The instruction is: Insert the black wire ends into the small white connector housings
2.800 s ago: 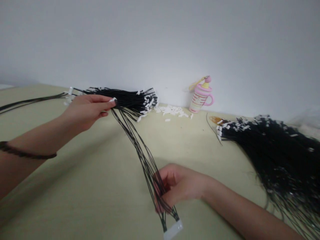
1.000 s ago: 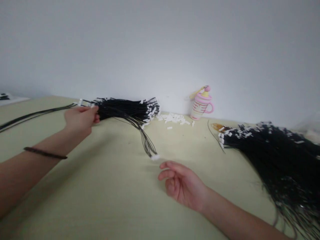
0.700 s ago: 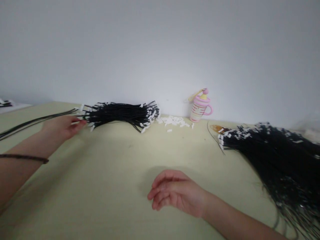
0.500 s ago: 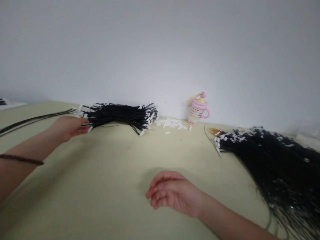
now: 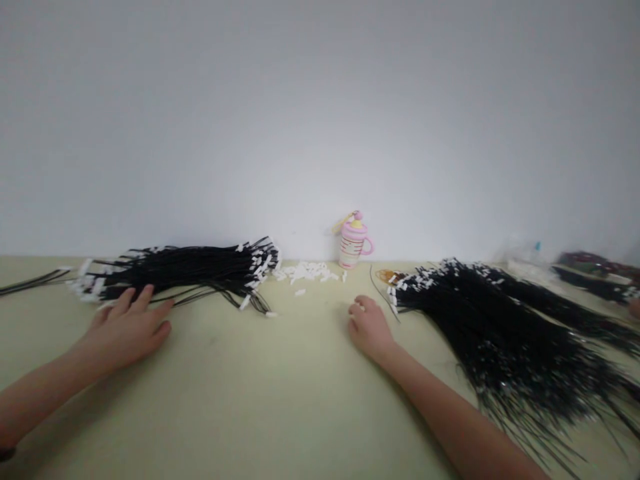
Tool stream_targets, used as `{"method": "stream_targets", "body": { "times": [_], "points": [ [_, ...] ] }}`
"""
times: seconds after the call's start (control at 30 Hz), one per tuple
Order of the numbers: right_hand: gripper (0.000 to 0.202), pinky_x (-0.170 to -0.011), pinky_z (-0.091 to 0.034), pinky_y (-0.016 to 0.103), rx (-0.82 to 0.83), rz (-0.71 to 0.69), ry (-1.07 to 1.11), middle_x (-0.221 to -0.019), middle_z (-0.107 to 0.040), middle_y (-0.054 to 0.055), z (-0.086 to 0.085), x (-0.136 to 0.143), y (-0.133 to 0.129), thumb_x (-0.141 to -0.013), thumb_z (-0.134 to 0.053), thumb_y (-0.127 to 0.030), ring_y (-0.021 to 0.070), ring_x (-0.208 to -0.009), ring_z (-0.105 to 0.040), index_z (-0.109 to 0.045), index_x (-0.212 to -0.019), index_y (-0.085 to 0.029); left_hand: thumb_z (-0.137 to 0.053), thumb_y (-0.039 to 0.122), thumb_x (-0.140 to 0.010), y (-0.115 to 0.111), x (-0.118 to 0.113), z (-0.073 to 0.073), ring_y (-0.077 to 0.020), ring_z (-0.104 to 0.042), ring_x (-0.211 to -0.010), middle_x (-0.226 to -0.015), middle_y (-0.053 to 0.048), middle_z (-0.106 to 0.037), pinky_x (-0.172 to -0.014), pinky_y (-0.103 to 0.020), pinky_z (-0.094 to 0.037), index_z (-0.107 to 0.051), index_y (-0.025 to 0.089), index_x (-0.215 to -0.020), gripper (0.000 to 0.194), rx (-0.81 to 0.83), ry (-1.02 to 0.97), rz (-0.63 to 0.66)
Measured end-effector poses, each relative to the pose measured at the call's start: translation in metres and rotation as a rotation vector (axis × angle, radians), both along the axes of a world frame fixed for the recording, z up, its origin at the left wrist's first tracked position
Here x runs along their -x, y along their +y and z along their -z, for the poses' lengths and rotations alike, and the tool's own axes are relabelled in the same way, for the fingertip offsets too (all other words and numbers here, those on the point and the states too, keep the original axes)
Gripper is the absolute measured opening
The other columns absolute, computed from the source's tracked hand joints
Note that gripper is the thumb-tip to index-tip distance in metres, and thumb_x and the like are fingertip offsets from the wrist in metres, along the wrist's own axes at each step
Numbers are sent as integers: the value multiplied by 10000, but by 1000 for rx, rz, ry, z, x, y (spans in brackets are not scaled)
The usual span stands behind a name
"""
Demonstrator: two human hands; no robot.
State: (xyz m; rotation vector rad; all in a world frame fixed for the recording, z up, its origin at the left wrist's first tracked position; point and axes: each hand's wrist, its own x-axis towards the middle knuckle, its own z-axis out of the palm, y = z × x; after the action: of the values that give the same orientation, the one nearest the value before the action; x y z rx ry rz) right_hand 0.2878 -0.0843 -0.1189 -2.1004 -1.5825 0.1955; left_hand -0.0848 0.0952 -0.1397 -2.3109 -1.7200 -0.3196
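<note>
My left hand is open with fingers spread, its fingertips at the front edge of a bundle of black cables with white connectors on both ends. Whether the fingertips press on the cables I cannot tell. My right hand is over the table in the middle, its fingers curled in and nothing showing in them. Just right of it lies a larger pile of black cables, white connectors at the near-wall end and loose wire ends fanning toward the front right. A single thin dark wire lies between hand and pile.
Small loose white connectors are heaped by the wall. A pink and white cup-shaped object stands beside them. Yellowish bands lie near the right pile. Clear plastic and more cables are farther right, with part of a person's hand at the edge.
My left hand has come off the bundle's left end and opened. My right hand has moved forward toward the right pile, its fingers more curled. The view has turned right.
</note>
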Motion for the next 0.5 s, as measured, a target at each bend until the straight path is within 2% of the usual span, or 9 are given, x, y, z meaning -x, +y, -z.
{"method": "stream_targets", "body": {
  "times": [0.07,0.17,0.23,0.3,0.4,0.43,0.5],
  "points": [
    [301,-973,-161,481,-49,199,-126,-1337,-261,225,3,-18,3,-758,-449,-104,332,-1255,-192,-519,-1050,-87,-339,363,-807,0,3,1,-438,-212,-1234,-1358,-231,-301,-923,-541,-209,-521,96,-1173,488,32,29,-59],
    [329,-945,-142,521,-60,414,-249,-1344,-194,287,13,-29,7,-763,-462,-169,394,-1257,-145,-501,-1065,-46,-316,350,-813,-2,4,-3,-422,-286,-1194,-1312,-246,-350,-904,-523,-258,-549,68,-1118,477,-65,61,-52],
    [349,-921,-174,516,-43,501,-294,-1319,-234,311,21,-31,10,-767,-459,-227,416,-1240,-182,-507,-1053,-33,-326,286,-800,-5,0,-6,-383,-315,-1182,-1271,-251,-390,-935,-491,-252,-564,31,-1062,437,-184,110,50],
    [387,-882,-225,502,-21,558,-318,-1263,-313,328,27,-32,12,-768,-450,-285,427,-1194,-269,-508,-1051,-27,-341,272,-795,-10,-9,-8,-332,-326,-1192,-1248,-235,-426,-989,-431,-223,-568,15,-1040,421,-216,130,230],
    [412,-841,-265,469,1,586,-353,-1168,-421,312,30,-35,13,-767,-438,-332,404,-1108,-382,-516,-1042,-35,-326,362,-835,-17,-23,-6,-230,-339,-1221,-1283,-149,-450,-1030,-314,-201,-535,74,-1127,460,-13,81,511],
    [408,-832,-271,460,5,583,-365,-1142,-445,302,30,-36,13,-768,-435,-339,394,-1086,-401,-522,-1032,-41,-310,392,-848,-18,-25,-4,-208,-338,-1229,-1306,-119,-440,-1033,-298,-199,-505,102,-1174,478,65,50,548],
    [390,-813,-281,449,12,568,-386,-1097,-478,280,28,-36,12,-772,-429,-344,382,-1051,-425,-535,-1013,-56,-289,418,-859,-16,-27,-1,-200,-329,-1243,-1340,-92,-410,-1039,-309,-186,-438,130,-1251,508,150,-11,528]
  ]
}}
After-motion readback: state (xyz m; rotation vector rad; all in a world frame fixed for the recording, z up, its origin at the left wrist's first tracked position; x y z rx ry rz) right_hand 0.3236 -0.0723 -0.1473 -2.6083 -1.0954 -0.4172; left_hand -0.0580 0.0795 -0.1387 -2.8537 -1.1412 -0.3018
